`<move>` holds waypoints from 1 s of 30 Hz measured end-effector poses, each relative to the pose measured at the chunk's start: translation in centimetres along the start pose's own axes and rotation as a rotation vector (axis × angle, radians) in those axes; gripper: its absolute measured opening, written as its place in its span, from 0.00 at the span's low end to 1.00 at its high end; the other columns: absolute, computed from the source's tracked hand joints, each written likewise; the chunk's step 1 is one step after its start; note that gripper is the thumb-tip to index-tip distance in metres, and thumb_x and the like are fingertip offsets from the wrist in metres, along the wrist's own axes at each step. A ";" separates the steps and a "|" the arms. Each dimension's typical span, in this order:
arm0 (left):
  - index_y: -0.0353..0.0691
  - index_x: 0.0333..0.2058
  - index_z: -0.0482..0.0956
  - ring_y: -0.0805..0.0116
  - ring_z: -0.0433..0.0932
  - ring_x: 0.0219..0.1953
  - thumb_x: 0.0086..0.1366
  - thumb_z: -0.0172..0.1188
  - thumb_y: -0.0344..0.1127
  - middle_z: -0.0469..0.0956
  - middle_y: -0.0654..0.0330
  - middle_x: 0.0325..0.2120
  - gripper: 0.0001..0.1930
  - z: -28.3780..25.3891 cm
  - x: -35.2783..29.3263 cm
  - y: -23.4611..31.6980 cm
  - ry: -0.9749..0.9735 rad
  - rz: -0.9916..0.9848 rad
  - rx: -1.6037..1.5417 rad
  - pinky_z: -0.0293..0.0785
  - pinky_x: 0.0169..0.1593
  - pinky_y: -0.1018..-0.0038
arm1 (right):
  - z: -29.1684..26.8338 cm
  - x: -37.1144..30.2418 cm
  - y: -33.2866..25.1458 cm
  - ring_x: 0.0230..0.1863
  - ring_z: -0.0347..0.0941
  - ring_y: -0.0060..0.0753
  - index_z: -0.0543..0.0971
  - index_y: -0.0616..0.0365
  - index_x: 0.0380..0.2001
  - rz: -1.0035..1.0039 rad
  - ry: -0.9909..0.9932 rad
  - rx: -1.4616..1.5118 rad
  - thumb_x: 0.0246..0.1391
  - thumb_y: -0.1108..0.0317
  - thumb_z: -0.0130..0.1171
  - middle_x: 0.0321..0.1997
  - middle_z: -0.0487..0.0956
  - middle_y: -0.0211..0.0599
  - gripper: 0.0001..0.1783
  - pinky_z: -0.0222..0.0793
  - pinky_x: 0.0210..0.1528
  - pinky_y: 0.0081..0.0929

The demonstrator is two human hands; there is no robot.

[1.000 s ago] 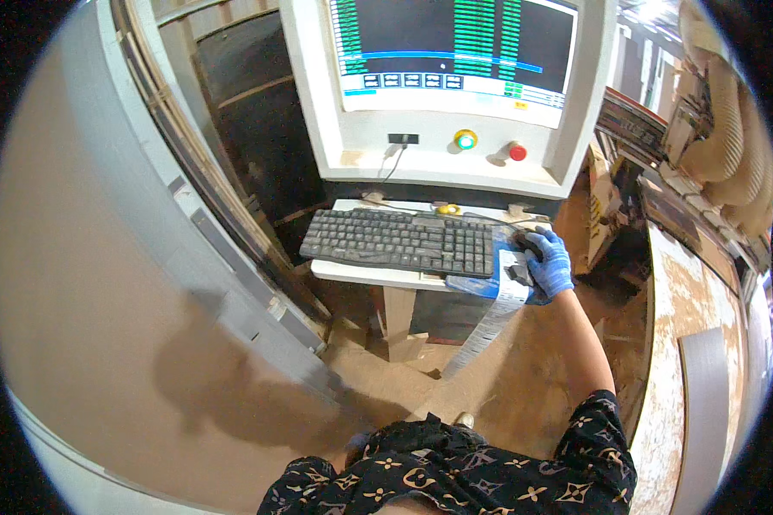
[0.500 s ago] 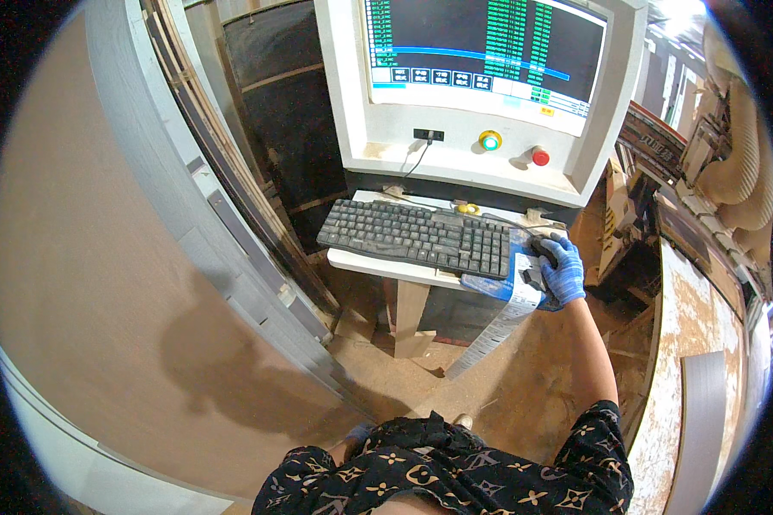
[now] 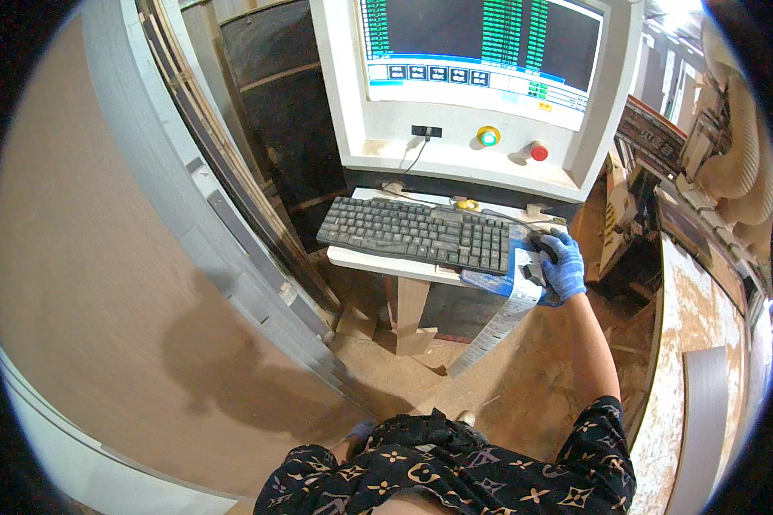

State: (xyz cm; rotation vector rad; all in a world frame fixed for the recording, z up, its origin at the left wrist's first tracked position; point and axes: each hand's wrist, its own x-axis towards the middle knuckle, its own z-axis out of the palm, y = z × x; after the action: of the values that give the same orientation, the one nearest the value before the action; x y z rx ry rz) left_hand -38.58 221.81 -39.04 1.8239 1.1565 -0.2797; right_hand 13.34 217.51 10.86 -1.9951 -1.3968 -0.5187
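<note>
My right hand (image 3: 564, 264), in a blue glove, is closed over a black computer mouse (image 3: 543, 245) at the right end of a small white shelf (image 3: 365, 263). Under the mouse lies a blue sheet (image 3: 495, 281), and a long printed paper strip (image 3: 492, 324) hangs off the shelf's front edge. Left of the mouse rests a dusty black keyboard (image 3: 416, 234). My left hand (image 3: 362, 432) is low beside my body, mostly hidden by my shirt and arm; its fingers cannot be made out. Above the shelf, a lit screen (image 3: 481, 51) shows rows of green text.
Below the screen, the pale console holds a lit green button (image 3: 488, 136), a red knob (image 3: 538, 151) and a socket with a plugged cable (image 3: 427, 132). Large brown panels (image 3: 86, 257) stand at my left. A dusty board (image 3: 704, 300) and ribbed hoses (image 3: 739, 163) are at the right.
On the screen, the list has scrolled and the blue highlighted row now sits at its bottom. My right hand stays on the mouse; the view has shifted slightly.
</note>
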 end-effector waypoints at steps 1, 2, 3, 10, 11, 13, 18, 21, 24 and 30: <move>0.39 0.42 0.76 0.53 0.72 0.44 0.59 0.49 0.44 0.74 0.51 0.43 0.18 -0.2 0.2 0.3 -0.061 0.026 -0.033 0.66 0.47 0.65 | -0.1 -0.1 0.2 0.48 0.65 0.48 0.75 0.48 0.41 0.006 -0.004 -0.012 0.36 0.74 0.58 0.50 0.71 0.39 0.22 0.63 0.52 0.35; 0.39 0.42 0.76 0.54 0.72 0.44 0.60 0.49 0.43 0.75 0.52 0.42 0.18 -0.9 0.0 0.9 -0.125 0.051 -0.063 0.66 0.47 0.65 | -0.3 -0.3 0.5 0.49 0.66 0.48 0.76 0.49 0.41 0.016 -0.006 -0.020 0.37 0.74 0.58 0.50 0.71 0.40 0.21 0.63 0.52 0.35; 0.39 0.42 0.76 0.54 0.72 0.44 0.60 0.49 0.43 0.75 0.52 0.42 0.17 -1.5 -0.3 1.2 -0.184 0.072 -0.092 0.66 0.47 0.65 | -0.5 -0.4 0.6 0.49 0.66 0.47 0.76 0.49 0.41 0.023 -0.008 -0.023 0.37 0.74 0.59 0.50 0.71 0.40 0.21 0.64 0.52 0.34; 0.38 0.40 0.77 0.56 0.73 0.39 0.59 0.51 0.41 0.76 0.54 0.39 0.16 -1.7 -2.2 3.5 -0.054 0.135 -0.193 0.66 0.45 0.67 | -0.8 -0.8 0.9 0.50 0.66 0.46 0.76 0.50 0.41 0.060 -0.004 -0.048 0.38 0.73 0.59 0.50 0.71 0.40 0.20 0.64 0.52 0.33; 0.38 0.40 0.77 0.56 0.73 0.40 0.59 0.51 0.41 0.76 0.54 0.39 0.16 -0.8 -1.6 1.0 -0.033 0.161 -0.257 0.66 0.46 0.67 | -0.5 -0.5 0.1 0.48 0.66 0.48 0.76 0.49 0.40 0.030 0.026 0.004 0.37 0.73 0.57 0.50 0.71 0.39 0.21 0.64 0.51 0.35; 0.37 0.40 0.77 0.56 0.73 0.40 0.58 0.51 0.40 0.76 0.53 0.40 0.16 -0.2 -0.8 0.5 -0.071 0.179 -0.341 0.66 0.46 0.68 | -0.6 -0.6 0.4 0.48 0.66 0.48 0.76 0.49 0.40 0.022 0.032 -0.018 0.37 0.72 0.57 0.50 0.71 0.38 0.20 0.64 0.51 0.35; 0.37 0.40 0.77 0.59 0.73 0.40 0.58 0.53 0.39 0.76 0.54 0.40 0.15 -0.3 0.4 0.3 -0.198 0.206 -0.312 0.66 0.46 0.69 | -0.6 -0.6 0.4 0.48 0.66 0.47 0.77 0.46 0.40 0.049 0.026 -0.075 0.39 0.71 0.57 0.50 0.71 0.38 0.19 0.64 0.51 0.35; 0.37 0.40 0.77 0.59 0.73 0.40 0.58 0.52 0.39 0.76 0.54 0.40 0.15 0.1 1.4 -0.4 -0.137 0.156 -0.117 0.66 0.46 0.69 | -0.5 -0.6 0.8 0.49 0.67 0.46 0.77 0.44 0.40 0.070 0.025 -0.098 0.40 0.70 0.57 0.50 0.71 0.36 0.19 0.65 0.51 0.36; 0.37 0.40 0.77 0.59 0.73 0.41 0.58 0.52 0.39 0.76 0.54 0.40 0.15 0.0 2.2 -0.5 -0.152 0.162 -0.125 0.66 0.46 0.69 | -0.8 -0.6 0.7 0.49 0.67 0.45 0.77 0.43 0.40 0.080 0.031 -0.112 0.41 0.69 0.57 0.49 0.72 0.34 0.18 0.65 0.50 0.36; 0.37 0.41 0.76 0.60 0.73 0.41 0.58 0.52 0.39 0.76 0.54 0.40 0.15 -0.1 2.4 -0.8 -0.176 0.162 -0.120 0.66 0.46 0.69 | -0.4 -0.6 1.1 0.47 0.67 0.45 0.77 0.43 0.40 0.055 0.057 -0.141 0.41 0.69 0.56 0.48 0.72 0.36 0.18 0.66 0.50 0.36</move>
State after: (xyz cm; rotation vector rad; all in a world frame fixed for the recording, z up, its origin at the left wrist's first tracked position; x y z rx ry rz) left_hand -37.97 223.37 -40.91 1.7386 0.8804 -0.2654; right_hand 14.19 216.57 10.41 -2.1067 -1.2984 -0.6598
